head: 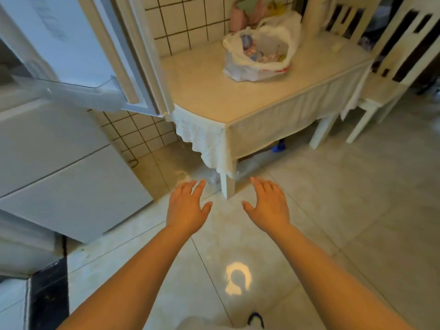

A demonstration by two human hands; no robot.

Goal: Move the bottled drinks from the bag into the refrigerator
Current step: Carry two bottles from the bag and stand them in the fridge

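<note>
A white plastic bag (240, 67) stands open on the far side of the table (209, 91), with bottled drinks (258, 55) showing inside it. The white refrigerator (59, 163) fills the left side, its upper door (78, 44) swung open toward the table, with a clear door shelf (78, 94) along its lower edge. My left hand (185, 208) and my right hand (269, 206) are stretched out palm down over the floor in front of the table leg. Both hold nothing, fingers apart, well short of the bag.
A lace cloth (202, 139) hangs off the table's near corner. White chairs (392, 67) stand at the right. More bags (250, 10) sit against the tiled wall behind the table. Pale floor tiles (345, 186) spread between me and the table.
</note>
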